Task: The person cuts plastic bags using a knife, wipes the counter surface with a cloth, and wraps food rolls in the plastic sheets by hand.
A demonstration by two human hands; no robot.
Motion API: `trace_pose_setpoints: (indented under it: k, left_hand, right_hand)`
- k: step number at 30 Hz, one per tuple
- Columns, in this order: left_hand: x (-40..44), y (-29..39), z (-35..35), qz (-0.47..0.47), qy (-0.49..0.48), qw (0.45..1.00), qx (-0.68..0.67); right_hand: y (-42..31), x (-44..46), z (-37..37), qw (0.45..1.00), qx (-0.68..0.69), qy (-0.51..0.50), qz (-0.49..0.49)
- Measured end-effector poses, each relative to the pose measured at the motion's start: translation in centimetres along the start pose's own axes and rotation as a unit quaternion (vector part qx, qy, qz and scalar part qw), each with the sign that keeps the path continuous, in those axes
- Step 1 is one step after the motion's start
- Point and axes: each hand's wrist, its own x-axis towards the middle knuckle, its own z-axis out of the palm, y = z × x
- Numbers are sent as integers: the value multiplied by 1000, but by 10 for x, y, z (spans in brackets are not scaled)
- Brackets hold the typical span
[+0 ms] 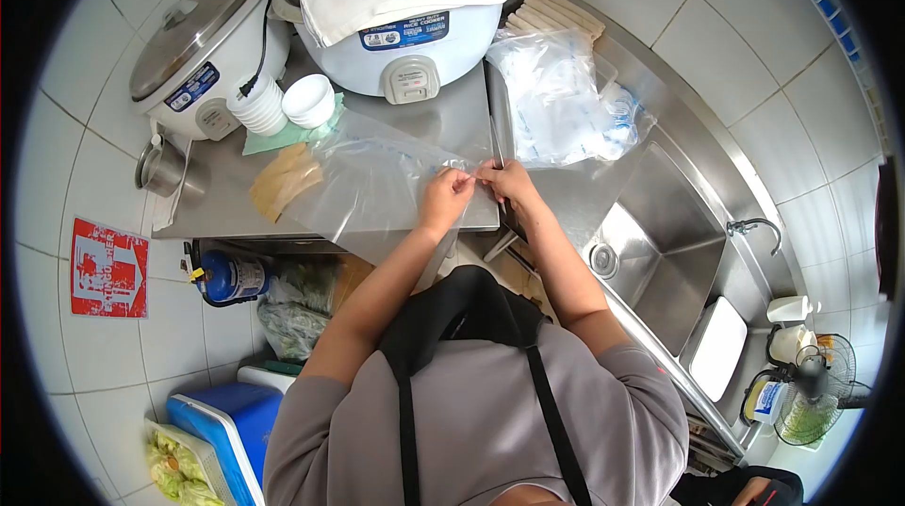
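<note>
A large clear plastic bag [363, 190] lies across the steel counter [217, 209], its right end at my hands. My left hand [447, 197] is closed in a pinch on the bag's edge. Close to its right, my right hand [509, 182] pinches the same end of the bag, near the counter's right edge. A brown paper-like piece [286, 182] is at the bag's left side. Behind it, stacked white cups [309, 101] stand on a green cloth [278, 138].
Two rice cookers [405, 44] [203, 58] stand at the back. Plastic packs [551, 101] lie right of my hands, beside a steel sink [650, 242]. A fan [815, 383] is far right. Below left are a fire extinguisher [226, 277] and a blue cooler [226, 431].
</note>
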Motion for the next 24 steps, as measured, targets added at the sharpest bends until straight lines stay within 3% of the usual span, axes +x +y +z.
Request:
trace_pose_setpoints:
  k: [3, 12, 17, 24]
  left_hand:
    - [1, -4, 0, -59, 10, 998, -23]
    - [2, 4, 0, 4, 27, 999, -19]
    - [2, 5, -5, -53, 11, 998, -18]
    - [2, 1, -3, -64, 32, 997, -28]
  right_hand:
    - [-2, -4, -1, 1000, 19, -9, 9]
    - [-4, -7, 0, 999, 32, -36, -13]
    - [-2, -2, -3, 999, 19, -49, 7]
    - [-4, -2, 2, 997, -66, 31, -18]
